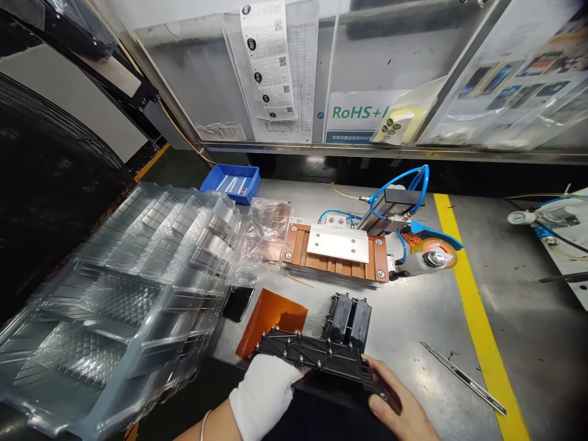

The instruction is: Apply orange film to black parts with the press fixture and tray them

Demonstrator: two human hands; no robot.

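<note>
A long black plastic part (pixel 316 358) with ribs and small metal pins along its upper side is held up near the bench's front edge. My left hand (pixel 269 386), in a white glove, is closed on its left end. The bare fingers of my right hand (pixel 397 398) grip its right end. Just beyond it, two similar black parts (pixel 348 320) lie side by side on the metal bench. An orange-brown bent sheet (pixel 273 318) stands behind the left end of the held part, which covers some of it.
A fixture (pixel 337 248) with blue air hoses stands mid-bench. Stacked clear plastic trays (pixel 151 294) fill the left. Also there are a phone (pixel 238 304), a plastic bag (pixel 264 236), a blue bin (pixel 250 193), an orange-topped bottle (pixel 429 257) and a thin metal knife (pixel 463 378).
</note>
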